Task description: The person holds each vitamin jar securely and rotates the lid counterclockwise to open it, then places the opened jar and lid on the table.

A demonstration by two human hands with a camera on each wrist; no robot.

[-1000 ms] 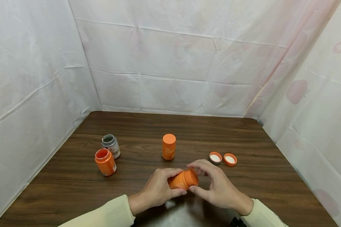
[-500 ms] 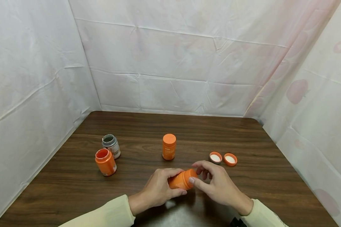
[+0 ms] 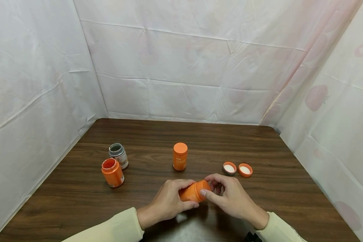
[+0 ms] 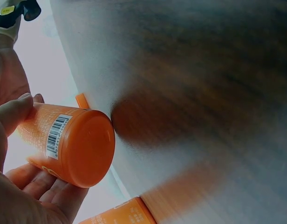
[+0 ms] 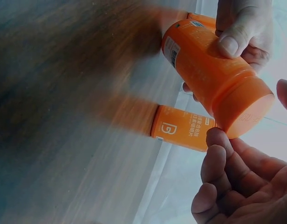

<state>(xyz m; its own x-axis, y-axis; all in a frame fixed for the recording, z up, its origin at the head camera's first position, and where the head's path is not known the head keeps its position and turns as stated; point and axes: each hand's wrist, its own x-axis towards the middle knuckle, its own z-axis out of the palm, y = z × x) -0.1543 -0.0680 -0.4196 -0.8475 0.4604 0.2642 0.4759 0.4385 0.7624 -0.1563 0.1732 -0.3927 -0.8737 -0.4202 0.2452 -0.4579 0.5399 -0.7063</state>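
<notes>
My left hand (image 3: 168,199) grips an orange bottle (image 3: 188,194) round its body, thumb on the near side. The bottle is tilted, its orange cap (image 3: 203,189) pointing right and its base (image 4: 90,149) low over the table. The cap is on the neck. My right hand (image 3: 230,194) has curled fingers and thumb around the cap; fingertips (image 5: 217,136) meet the cap's edge in the right wrist view, with the thumb tip (image 5: 284,93) close to the opposite side. A second capped orange bottle (image 3: 179,157) stands upright behind.
At the left stand an uncapped orange bottle (image 3: 113,174) and an uncapped grey bottle (image 3: 121,157), close together. Two loose caps lie at the right with white inner faces up: a grey-sided cap (image 3: 229,169) and an orange cap (image 3: 245,170). White sheets (image 3: 181,67) hang around the brown table (image 3: 145,134).
My right hand drew back slightly from the cap, its fingers shifting toward me, and then came in on the cap again. My left hand and its bottle have stayed in place.
</notes>
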